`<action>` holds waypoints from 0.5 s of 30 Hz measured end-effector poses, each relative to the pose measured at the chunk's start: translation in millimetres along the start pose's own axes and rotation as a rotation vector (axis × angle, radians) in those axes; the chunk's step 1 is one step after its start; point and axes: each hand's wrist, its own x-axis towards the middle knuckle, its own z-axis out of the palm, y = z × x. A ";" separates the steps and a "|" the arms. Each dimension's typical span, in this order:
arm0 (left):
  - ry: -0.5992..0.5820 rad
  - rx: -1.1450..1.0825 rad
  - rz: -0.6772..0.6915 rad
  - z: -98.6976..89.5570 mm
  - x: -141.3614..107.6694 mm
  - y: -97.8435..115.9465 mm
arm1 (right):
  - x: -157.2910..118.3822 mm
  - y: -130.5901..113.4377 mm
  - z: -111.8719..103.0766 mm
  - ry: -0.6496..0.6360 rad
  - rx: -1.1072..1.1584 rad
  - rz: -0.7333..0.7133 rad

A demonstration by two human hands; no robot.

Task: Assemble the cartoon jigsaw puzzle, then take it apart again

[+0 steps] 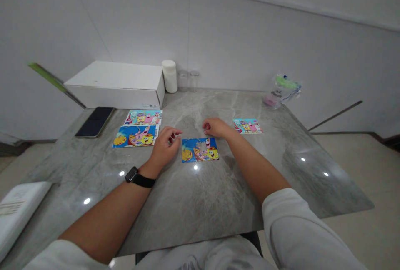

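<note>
A small blue cartoon jigsaw puzzle [188, 155] lies flat in front of me, with a grey gap showing near its upper middle. My left hand [165, 145] rests just left of it, thumb and forefinger apart, holding nothing I can see. Beyond the puzzle's top edge, my right hand [215, 127] is closed with its fingertips pinched together. Whatever those fingertips hold, if anything, is too small to make out. Left of my left hand lies a matching blue picture card [134, 137], partly over a light-blue picture card [143, 117].
Right of my right hand lies a light-blue cartoon puzzle [248, 126]. At the back stand a white box [115, 84], a white bottle [169, 77] and two clear jars [193, 81]. A phone [95, 122] lies left; a plastic bag [283, 91] sits at the back right corner.
</note>
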 end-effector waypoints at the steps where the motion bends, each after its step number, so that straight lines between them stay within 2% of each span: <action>1: -0.005 -0.001 0.004 0.5 -0.3 0.2 | -2.0 0.7 1.2 -0.005 0.013 0.002; 6: -0.036 -0.003 0.024 2.9 -1.6 1.0 | -8.9 8.9 3.7 -0.008 0.062 -0.056; 10: -0.064 0.006 0.028 3.1 -2.3 3.2 | -13.5 16.1 -5.1 0.039 0.135 -0.071; 15: -0.158 0.030 0.057 3.1 -5.2 11.3 | -21.0 18.3 -20.5 -0.085 0.412 -0.067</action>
